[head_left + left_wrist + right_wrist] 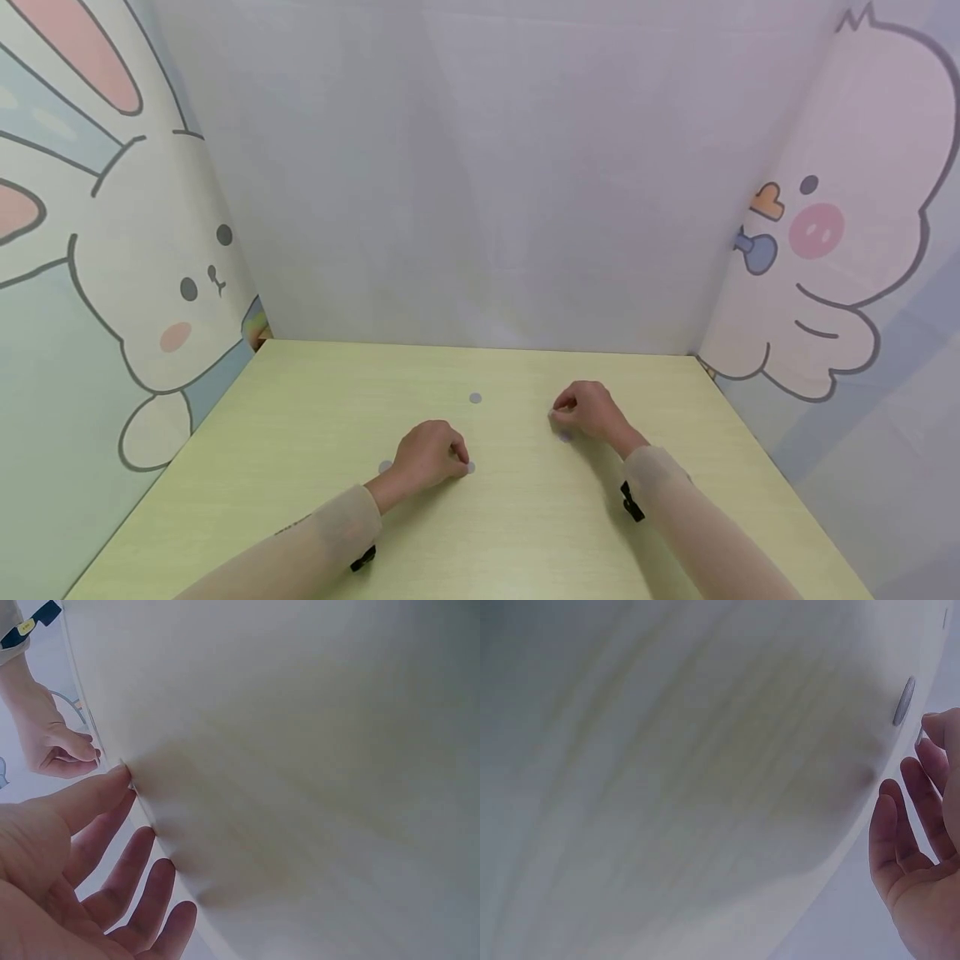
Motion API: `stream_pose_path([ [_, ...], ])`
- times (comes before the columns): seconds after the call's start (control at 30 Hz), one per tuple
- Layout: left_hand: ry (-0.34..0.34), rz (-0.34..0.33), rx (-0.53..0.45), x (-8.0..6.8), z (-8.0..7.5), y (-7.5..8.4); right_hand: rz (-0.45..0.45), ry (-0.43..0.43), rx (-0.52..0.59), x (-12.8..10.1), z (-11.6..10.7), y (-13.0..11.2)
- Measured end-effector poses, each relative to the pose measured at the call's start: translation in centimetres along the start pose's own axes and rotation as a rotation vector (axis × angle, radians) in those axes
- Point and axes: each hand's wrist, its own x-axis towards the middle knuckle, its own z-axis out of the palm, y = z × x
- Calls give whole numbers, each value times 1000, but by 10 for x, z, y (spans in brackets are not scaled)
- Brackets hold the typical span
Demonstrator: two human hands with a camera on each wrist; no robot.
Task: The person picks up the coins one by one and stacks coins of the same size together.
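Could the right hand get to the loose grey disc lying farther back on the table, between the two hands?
Probably yes. The grey disc lies alone on the bare yellow table, a little beyond and to the left of the right hand. Nothing stands between them, and the left hand sits nearer the person, out of that path.

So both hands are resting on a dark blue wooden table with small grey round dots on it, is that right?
Not quite. The wooden table is pale yellow-green, not dark blue, as the head view shows. The left hand and right hand do rest on it, among small grey round dots.
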Motion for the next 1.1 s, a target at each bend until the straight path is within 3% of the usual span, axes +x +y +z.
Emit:
stream_pose_path([
  [0.33,-2,-10,5,-1,-1,1,-27,-19,45,-6,2,-14],
  [0.73,-4,-10,2,-1,0,1,-204,-12,42,-12,11,-37],
  [1.1,7,-3,20,2,1,-1,-278,-15,62,-17,20,-63],
])
